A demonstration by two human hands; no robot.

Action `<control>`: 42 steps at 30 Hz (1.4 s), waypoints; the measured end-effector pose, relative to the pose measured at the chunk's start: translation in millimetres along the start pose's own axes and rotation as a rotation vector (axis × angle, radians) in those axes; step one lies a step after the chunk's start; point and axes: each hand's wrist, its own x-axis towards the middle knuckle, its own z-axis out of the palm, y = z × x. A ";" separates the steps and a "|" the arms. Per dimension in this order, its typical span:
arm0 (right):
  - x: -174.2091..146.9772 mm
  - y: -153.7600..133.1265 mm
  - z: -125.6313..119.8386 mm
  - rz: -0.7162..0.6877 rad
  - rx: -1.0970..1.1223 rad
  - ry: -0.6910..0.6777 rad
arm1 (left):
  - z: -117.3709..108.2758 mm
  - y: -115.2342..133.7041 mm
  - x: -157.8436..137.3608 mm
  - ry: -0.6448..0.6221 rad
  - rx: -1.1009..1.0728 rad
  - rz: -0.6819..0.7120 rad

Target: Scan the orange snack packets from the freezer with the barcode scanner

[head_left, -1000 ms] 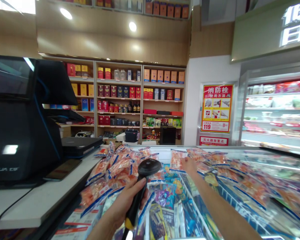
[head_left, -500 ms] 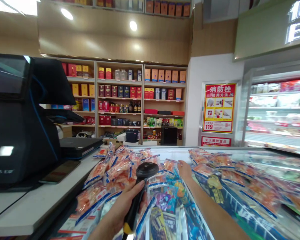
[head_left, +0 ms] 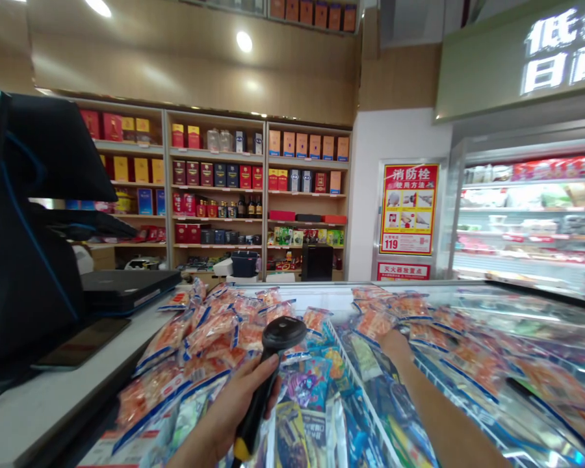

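My left hand is wrapped around the handle of a black barcode scanner with a yellow band low on its grip. The scanner's head points up and away, above packaged goods in a glass-topped or open freezer. Further right, my right hand reaches into the freezer and closes on the edge of a clear bag of orange food with a blue border. Its fingertips are mostly hidden behind the hand. Beneath the scanner lie blue and purple packets. More orange food bags are piled on the left.
A white wire divider runs between the freezer's rows. On the left, a counter carries a phone, a black flat box and a checkout terminal. Shelves of boxed goods stand behind; a lit fridge is at right.
My right hand has moved rightward across the divider to an orange food bag in the neighbouring row. The view has turned slightly right. My left hand still holds the barcode scanner.
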 end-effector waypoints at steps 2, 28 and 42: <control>-4.0 1.9 1.9 0.024 0.032 0.033 | 0.4 0.8 -0.8 -0.007 0.004 0.003; -58.0 -79.1 -16.5 -0.235 0.255 0.200 | 3.9 10.4 -6.0 -0.163 -0.076 0.081; -38.8 -138.8 0.7 -0.251 0.292 0.014 | 16.9 3.0 34.8 -0.036 -0.079 0.027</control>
